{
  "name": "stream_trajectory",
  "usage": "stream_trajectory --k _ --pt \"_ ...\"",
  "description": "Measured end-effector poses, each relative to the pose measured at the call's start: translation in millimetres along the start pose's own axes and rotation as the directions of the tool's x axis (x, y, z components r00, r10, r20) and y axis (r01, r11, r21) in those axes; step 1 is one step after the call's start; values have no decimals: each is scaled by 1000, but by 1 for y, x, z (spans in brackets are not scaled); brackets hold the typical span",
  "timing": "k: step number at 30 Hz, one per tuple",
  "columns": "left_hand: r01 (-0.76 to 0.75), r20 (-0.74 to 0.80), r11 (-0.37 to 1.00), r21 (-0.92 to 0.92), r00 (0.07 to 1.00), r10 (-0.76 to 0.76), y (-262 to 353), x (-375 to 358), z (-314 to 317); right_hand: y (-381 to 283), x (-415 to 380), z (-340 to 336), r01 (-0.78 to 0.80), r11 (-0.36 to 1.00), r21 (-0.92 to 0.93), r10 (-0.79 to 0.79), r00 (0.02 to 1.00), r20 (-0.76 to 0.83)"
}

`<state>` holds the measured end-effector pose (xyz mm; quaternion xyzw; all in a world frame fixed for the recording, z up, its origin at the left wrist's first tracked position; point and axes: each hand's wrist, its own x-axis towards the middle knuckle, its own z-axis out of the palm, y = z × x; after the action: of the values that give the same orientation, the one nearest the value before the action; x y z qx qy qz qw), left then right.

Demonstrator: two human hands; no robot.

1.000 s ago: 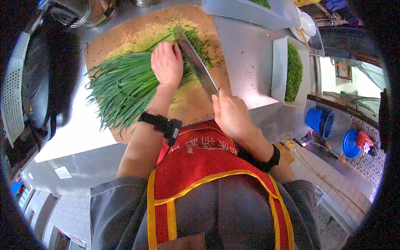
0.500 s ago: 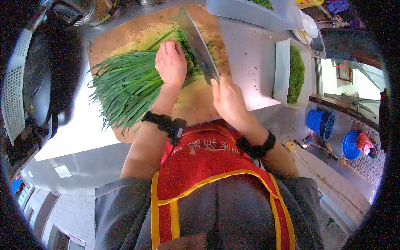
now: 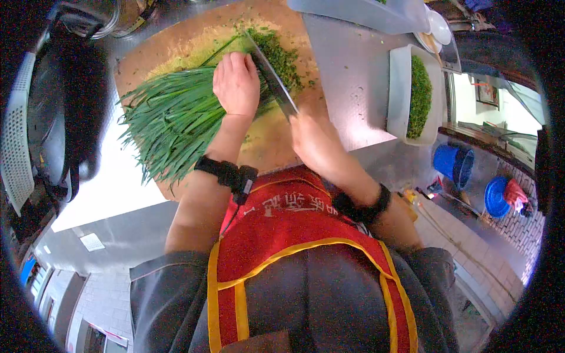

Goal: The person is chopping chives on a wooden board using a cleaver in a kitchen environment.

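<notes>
A thick bunch of long green chives (image 3: 176, 109) lies across the wooden cutting board (image 3: 182, 44), leaf tips toward the lower left. My left hand (image 3: 236, 85) presses on the bunch near its right end, fingers curled over the stalks. In my right hand (image 3: 315, 138) is the handle of a large knife (image 3: 271, 73), fingers wrapped round it. The blade stands close beside my left fingers, along the cut end of the bunch. Finely chopped chives (image 3: 285, 56) lie on the board just right of the blade.
A white container (image 3: 400, 97) of chopped greens stands on the metal counter (image 3: 347, 76) to the right. Behind it is a translucent tub (image 3: 365, 15). A perforated white basket (image 3: 17, 135) is at far left. Blue buckets (image 3: 450, 162) stand on the floor at right.
The knife has shifted left and its blade now sits closer to my left hand. More chopped chives show right of the blade. My left hand has moved slightly left in view.
</notes>
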<state>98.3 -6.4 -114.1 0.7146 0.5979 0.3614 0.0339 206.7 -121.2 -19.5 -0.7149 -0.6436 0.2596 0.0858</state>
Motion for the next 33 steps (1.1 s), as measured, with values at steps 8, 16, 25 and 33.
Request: stream_trajectory --k 8,16,25,33 --pt "62 1 994 -85 998 -62 -2 0 -5 9 7 11 73 997 -29 -78 971 -227" --pt "-3 -50 998 -64 999 -1 -4 0 -2 -19 -37 -34 -53 998 -17 53 998 -19" --pt "-4 22 1000 -17 1000 4 0 1 -4 -8 -8 -7 14 1000 26 -14 1000 24" --pt "66 -11 995 -79 998 -67 -4 0 -6 1 -1 10 88 995 44 -73 963 -260"
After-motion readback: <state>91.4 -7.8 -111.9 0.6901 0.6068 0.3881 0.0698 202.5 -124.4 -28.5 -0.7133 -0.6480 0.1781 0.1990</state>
